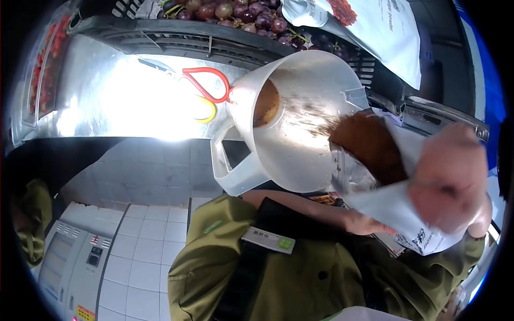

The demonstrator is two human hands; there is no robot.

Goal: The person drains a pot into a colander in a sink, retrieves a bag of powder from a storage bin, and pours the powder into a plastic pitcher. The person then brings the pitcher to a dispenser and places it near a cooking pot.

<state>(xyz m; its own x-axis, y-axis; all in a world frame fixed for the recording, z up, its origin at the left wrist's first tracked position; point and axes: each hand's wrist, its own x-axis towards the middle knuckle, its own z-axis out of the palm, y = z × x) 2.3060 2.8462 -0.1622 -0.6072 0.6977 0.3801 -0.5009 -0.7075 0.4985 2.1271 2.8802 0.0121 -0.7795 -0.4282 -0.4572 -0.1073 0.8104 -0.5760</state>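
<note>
Holding a white bag (388, 207), right hand (448, 179) clenched on it, left hand (367, 222) touching it, that grip unclear

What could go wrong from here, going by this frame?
Powder might miss the pitcher: the tilted bag is pouring at the rim's right side.

The pitcher might shift or tip if bumped, as neither hand is on its handle; the right hand is at the bag, the left beside it.

Stray powder could reach the grapes behind the pitcher.
</note>
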